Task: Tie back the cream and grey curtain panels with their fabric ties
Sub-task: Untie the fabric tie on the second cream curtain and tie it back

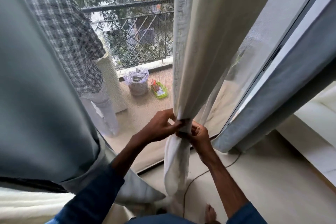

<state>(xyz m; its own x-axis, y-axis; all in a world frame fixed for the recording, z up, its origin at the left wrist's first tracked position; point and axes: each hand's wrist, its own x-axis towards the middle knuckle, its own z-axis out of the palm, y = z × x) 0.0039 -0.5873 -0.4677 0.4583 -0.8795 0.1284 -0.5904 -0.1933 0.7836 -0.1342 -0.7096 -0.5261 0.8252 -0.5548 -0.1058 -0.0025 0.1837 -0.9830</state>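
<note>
Head view: cream curtain panel [196,56] hanging upright, long axis vertical, bunched to a narrow waist dead ahead between both hands. Fabric tie [185,127] wrapped crosswise around that waist. Left hand [160,127] pinching the tie from the left, right hand [199,135] curled shut on it from the right, equally near. Grey curtain panel [36,96] loose at far left, well apart.

Daylit balcony behind a mesh screen

A metal railing [127,14], trees, a lined bin [138,83], a green tray [159,90]; pale floor [254,178] indoors.
</note>
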